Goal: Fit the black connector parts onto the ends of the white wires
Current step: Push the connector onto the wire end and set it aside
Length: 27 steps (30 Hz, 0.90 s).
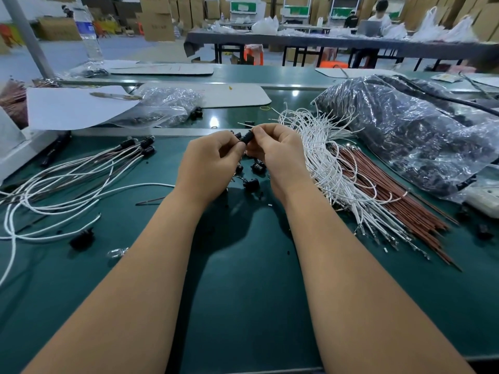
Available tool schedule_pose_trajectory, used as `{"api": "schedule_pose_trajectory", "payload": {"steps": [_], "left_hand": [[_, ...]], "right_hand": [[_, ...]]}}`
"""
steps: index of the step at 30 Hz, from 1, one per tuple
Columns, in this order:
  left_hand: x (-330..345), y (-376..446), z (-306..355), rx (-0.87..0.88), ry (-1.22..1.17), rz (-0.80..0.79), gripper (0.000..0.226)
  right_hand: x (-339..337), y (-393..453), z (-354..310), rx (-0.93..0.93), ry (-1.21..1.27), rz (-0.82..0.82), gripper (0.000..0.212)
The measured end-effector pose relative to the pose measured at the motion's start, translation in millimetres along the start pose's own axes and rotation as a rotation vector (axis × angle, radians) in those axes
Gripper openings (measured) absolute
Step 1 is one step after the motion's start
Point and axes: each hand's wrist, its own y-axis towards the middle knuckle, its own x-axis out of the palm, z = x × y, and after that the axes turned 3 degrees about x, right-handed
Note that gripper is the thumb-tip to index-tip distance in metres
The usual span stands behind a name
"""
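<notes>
Both hands meet above the middle of the green table [243, 292]. My right hand [272, 155] pinches a black connector part [248, 136] between thumb and fingers. My left hand [210, 163] pinches another small black piece [237, 136] right beside it. A thin white wire end [244, 124] pokes out just beyond my fingers. Loose black connector parts [252, 183] lie under my hands. A heap of white wires [324, 157] lies to the right. Wires fitted with black connectors [147, 147] lie to the left.
Brown wires [391, 198] lie beside the white heap. A large clear bag of black parts [418, 130] fills the right. A smaller bag [167, 106] and white sheets [73, 106] sit far left. One black part [82, 238] lies near left. A person sits at a distant table.
</notes>
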Motion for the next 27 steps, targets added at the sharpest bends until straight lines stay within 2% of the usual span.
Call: {"api": "schedule_pose_trajectory", "payload": {"steps": [7, 11, 15, 17, 20, 24, 27], "left_hand": [[-2.1, 2.2, -4.7, -0.054, -0.037, 0.015, 0.020], [-5.0, 2.7, -4.4, -0.081, -0.096, 0.019, 0.019], [-9.8, 4.6, -3.9, -0.134, -0.168, -0.133, 0.015], [-12.5, 4.6, -3.6, -0.153, -0.242, -0.223, 0.023], [-16.3, 4.3, -2.7, -0.167, -0.277, -0.265, 0.036], [-13.6, 3.5, -0.7, -0.175, -0.255, -0.203, 0.026], [-12.7, 4.5, -2.4, -0.172, -0.179, -0.130, 0.009]], "right_hand": [[3.6, -7.4, -5.1, -0.114, -0.221, 0.041, 0.021], [8.0, -11.1, -2.5, -0.183, -0.348, 0.007, 0.014], [5.3, -8.4, -0.7, -0.246, -0.434, 0.037, 0.017], [2.9, -6.2, -0.4, -0.227, -0.398, 0.044, 0.018], [1.9, -5.4, -0.8, -0.206, -0.323, 0.034, 0.021], [3.4, -5.6, -3.1, -0.178, -0.268, -0.077, 0.005], [7.0, -7.1, -3.1, -0.195, -0.330, -0.098, 0.006]]}}
